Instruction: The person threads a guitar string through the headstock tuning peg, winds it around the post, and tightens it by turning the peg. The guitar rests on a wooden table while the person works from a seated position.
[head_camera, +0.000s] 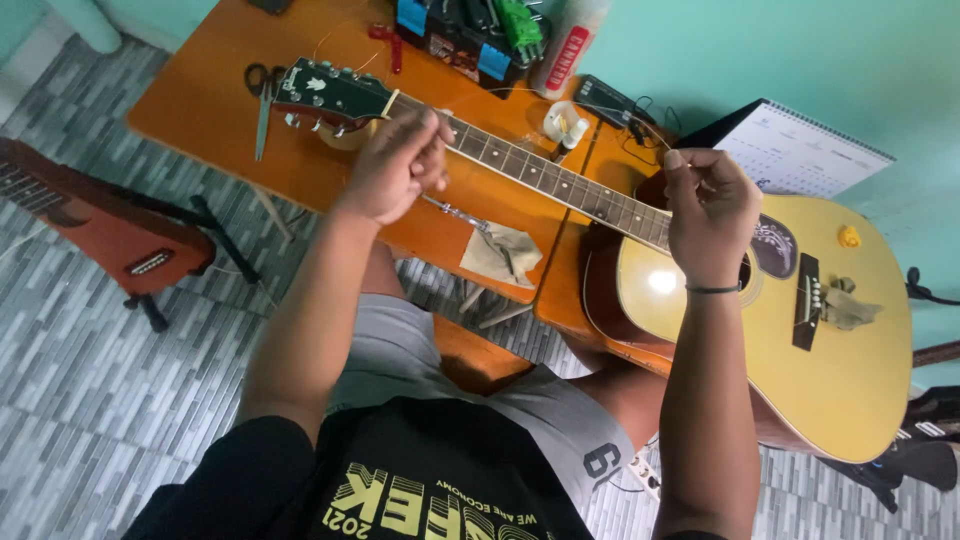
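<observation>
From the head camera I look down on a yellow-topped acoustic guitar lying across an orange wooden table, its dark headstock to my left and its body to my right; my left hand hovers over the neck near the headstock, fingers pinched shut on a thin metal guitar string that hangs below it; my right hand is raised above the soundhole, thumb and fingers pinched together, though I cannot tell whether the string reaches them; a black wristband circles that wrist. A beige cloth lies on the table just below the neck; scissors rest left of the headstock; a red-brown guitar on a stand sits on the grey tiled floor, well apart.
</observation>
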